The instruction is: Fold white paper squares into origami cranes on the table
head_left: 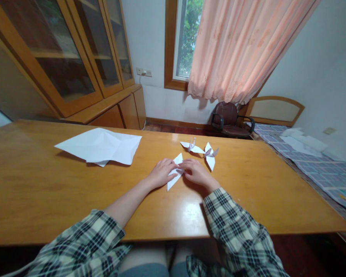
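Observation:
A small white folded paper (174, 176), long and pointed, lies on the wooden table (60, 192) between my hands. My left hand (160, 173) rests on its left side with fingers curled down onto it. My right hand (195, 171) presses its upper right part with bent fingers. Two finished white paper cranes (192, 146) (210, 155) stand just beyond my right hand.
A large creased white sheet (100, 146) lies on the table to the far left. Wooden glass-door cabinets (75, 57) line the left wall. A dark office chair (229, 119) stands under the pink curtain (242, 46). A bed with a checked cover (320, 165) is on the right.

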`<state>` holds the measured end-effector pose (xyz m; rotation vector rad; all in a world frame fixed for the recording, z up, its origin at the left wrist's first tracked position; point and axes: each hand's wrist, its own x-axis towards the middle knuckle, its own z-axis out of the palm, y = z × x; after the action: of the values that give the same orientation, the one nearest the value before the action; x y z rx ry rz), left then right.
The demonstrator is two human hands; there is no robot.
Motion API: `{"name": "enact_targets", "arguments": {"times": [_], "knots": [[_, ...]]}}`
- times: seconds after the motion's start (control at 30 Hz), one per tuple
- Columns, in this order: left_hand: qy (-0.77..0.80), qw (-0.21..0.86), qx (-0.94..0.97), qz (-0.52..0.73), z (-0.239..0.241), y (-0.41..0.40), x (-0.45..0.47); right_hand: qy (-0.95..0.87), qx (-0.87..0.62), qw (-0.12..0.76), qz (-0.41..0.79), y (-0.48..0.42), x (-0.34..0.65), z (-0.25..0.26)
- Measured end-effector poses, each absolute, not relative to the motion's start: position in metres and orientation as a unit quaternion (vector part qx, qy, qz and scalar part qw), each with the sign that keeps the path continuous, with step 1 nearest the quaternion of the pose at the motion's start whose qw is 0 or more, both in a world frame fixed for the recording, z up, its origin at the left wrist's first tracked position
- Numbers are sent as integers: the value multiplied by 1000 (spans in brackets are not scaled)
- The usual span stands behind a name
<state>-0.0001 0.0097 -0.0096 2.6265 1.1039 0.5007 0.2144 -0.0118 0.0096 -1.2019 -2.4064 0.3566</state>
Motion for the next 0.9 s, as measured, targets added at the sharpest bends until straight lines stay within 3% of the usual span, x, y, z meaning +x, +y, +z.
{"name": "enact_targets", "arguments": {"times": [0.27, 0.67, 0.9], "knots": [[352, 185, 902, 168, -16, 18, -6, -865, -454, 179, 117, -12, 220, 5], [329, 114, 928, 133, -2, 2, -5, -862, -460, 150, 149, -9, 231, 4], [320, 137, 930, 122, -3, 10, -14, -865, -462, 160, 114, -11, 229, 8]]}}
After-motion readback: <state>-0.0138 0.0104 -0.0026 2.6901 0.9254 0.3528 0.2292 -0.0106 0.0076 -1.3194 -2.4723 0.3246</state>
